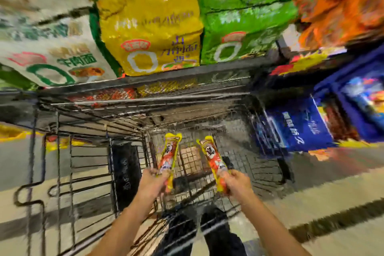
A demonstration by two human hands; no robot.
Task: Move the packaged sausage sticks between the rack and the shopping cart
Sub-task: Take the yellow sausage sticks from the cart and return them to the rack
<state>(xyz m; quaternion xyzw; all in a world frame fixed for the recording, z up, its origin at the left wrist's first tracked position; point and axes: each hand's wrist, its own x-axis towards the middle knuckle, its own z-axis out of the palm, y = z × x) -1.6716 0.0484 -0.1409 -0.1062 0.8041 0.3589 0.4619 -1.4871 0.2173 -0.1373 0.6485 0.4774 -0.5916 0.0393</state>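
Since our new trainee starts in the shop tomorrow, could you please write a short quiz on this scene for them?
1. True or false: the right hand is empty.
2. The left stick and the right stick are held over: A) the shopping cart; B) a counter; C) a conveyor belt.
3. Fill in: on the shelf, the bag just right of the yellow bag is ____.
Key: 1 false, it grips the right stick, and the left hand grips the left stick. 2 A. 3 green, the green bag.
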